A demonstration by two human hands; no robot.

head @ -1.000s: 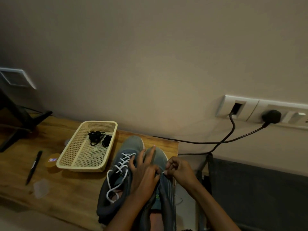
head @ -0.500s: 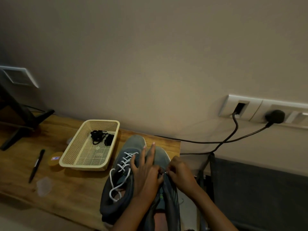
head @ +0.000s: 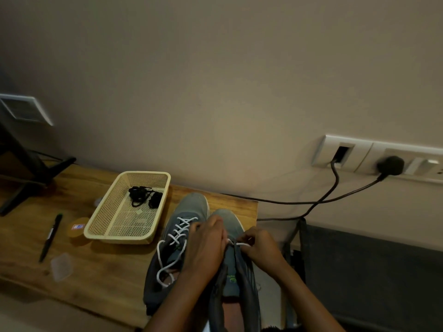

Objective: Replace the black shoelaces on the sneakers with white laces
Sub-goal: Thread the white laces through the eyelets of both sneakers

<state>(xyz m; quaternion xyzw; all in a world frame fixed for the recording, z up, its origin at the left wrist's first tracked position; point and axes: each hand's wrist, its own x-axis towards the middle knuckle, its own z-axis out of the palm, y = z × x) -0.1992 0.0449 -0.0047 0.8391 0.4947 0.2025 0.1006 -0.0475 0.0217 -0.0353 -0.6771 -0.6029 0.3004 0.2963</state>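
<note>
Both grey sneakers sit at the right end of the wooden table point(head: 107, 271), toes toward the wall. The laced sneaker point(head: 191, 204) already has its white lace point(head: 177, 233) criss-crossed thru the eyelets, w/ loose ends looping down by the collar. The second sneaker point(head: 227, 219) is right beside it, touching.

Left hand point(head: 206, 248) is on top of the second sneaker w/ fingers curled over the upper, gripping it. Can't tell if it's got any lace pinched too, tbh. Right hand point(head: 261, 248) is curled tight, pinching a short white lace strand point(head: 236, 243) that runs across between the 2 hands.

Old black laces point(head: 143, 200) are bunched up in the far end of the cream basket point(head: 119, 238), just left of the shoes. A pen point(head: 50, 238) lies further left.
</note>
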